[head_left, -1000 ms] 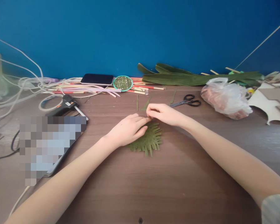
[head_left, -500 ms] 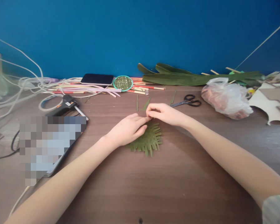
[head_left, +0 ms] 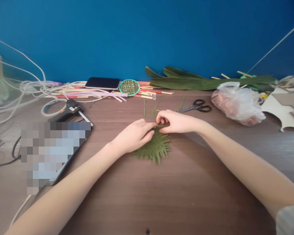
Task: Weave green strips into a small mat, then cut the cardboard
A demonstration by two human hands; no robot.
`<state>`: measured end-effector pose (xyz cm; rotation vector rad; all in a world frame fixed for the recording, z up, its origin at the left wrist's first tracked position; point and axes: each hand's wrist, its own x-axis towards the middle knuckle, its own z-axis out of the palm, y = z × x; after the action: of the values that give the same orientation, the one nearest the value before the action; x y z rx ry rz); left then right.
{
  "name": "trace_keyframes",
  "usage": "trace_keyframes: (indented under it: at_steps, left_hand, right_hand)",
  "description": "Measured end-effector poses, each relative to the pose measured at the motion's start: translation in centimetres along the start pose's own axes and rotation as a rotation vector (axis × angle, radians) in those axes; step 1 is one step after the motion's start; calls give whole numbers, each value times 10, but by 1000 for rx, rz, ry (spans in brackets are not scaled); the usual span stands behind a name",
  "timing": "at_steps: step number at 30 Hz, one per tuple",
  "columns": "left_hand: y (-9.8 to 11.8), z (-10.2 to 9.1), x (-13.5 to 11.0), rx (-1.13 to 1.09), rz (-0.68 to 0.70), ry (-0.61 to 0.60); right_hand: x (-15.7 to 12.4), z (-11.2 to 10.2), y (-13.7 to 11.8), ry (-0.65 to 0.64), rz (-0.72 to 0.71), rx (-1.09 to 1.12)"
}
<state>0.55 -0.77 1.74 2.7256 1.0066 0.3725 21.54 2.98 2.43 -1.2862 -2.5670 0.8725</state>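
Woven leaf mat (head_left: 156, 150) lies flat on the brown table (head_left: 147, 202), midway between the forearms, its cut ends fringed along the near and right edges. Left hand (head_left: 136, 135) rests over its left part, palm down, fingers extended and loosely together, gripping nothing; likely a weight, since loose weave slides easily. Right hand (head_left: 178, 121) bends in over the far edge, fingers curled, thumb standing a little apart from them. Whether a strip is caught in those fingers, cannot tell. The two sets of fingertips sit close together, probably so one steadies while the other works fine detail.

Beyond the hands: loose leaf strips (head_left: 144, 108), and scissors (head_left: 203, 107), handles pointing away to the right, presumably parked within easy reach. Long leaves (head_left: 198, 83) lie along the blue wall (head_left: 147, 36), seemingly stock kept off the working patch. Glue gun (head_left: 70, 106) sits left, well apart from the mat.
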Motion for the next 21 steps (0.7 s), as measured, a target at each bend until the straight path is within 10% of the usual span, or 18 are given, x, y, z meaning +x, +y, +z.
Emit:
trace_keyframes:
  at_steps: [21]
  left_hand:
    - [0, 0, 0, -32, -27, -9]
  right_hand:
    - [1, 3, -1, -30, 24, 35]
